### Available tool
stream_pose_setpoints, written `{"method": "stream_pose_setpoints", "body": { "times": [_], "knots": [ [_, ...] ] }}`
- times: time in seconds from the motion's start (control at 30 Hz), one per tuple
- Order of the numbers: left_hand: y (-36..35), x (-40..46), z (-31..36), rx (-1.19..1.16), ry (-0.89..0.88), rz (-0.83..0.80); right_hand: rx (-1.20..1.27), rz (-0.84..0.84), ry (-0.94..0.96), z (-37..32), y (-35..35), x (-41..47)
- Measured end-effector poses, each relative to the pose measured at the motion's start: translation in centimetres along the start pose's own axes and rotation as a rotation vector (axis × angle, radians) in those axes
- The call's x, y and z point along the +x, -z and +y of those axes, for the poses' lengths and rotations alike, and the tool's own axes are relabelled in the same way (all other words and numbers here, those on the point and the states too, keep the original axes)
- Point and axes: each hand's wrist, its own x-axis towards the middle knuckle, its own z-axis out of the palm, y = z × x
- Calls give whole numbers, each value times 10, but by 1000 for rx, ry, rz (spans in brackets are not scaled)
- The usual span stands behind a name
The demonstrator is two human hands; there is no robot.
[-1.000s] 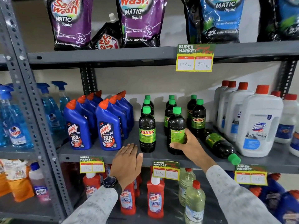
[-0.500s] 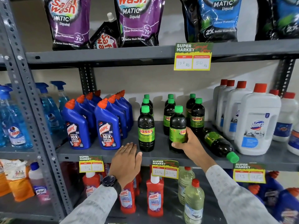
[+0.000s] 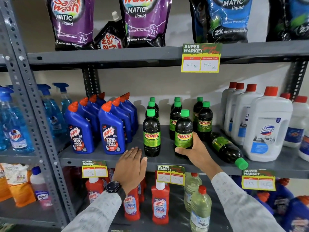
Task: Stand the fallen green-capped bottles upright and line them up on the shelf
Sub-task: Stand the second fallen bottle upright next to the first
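So the 1 fallen bottle (image 3: 226, 150) left is lying on its side on the shelf (image 3: 167, 159), over by the white Domex jug (image 3: 265, 129). Its long axis runs from about 10 o'clock at the base to 4 o'clock at the green cap (image 3: 241, 163), and that cap pokes out right at the front lip of the shelf. From my right hand (image 3: 194, 152) it sits at roughly 3 o'clock, just beside my wrist, so that's clearly the nearer hand for it; my left is well apart on the other side.

Right now my right hand is wrapped around the lower half of an upright Sunny bottle (image 3: 183, 133), thumb across the front under the label, fingers curled behind it. The bottle looks like it's standing on the shelf, front of the middle column.

My left hand (image 3: 133, 160) is flat and spread, holding nothing, fingertips resting on the shelf edge just beside the front-left bottle (image 3: 151, 134).

My guess: let go of this one, then swing right and grab the lying bottle around its body.
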Motion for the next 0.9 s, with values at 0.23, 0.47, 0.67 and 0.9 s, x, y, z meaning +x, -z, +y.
{"method": "stream_pose_setpoints", "body": {
  "times": [0.23, 0.47, 0.67, 0.9],
  "knots": [
    [0, 0, 0, 6, -1, -8, -12, -6, -17, 3, 2, 1],
    [0, 3, -2, 16, -5, -39, -47, 71, -29, -2, -2, -2],
    [6, 17, 4, 4, -6, -98, -89, 78, -37, -8, -3, -6],
    [-1, 16, 6, 23, 8, -83, -86, 96, 31, -23, 6, -27]
  ]
}}
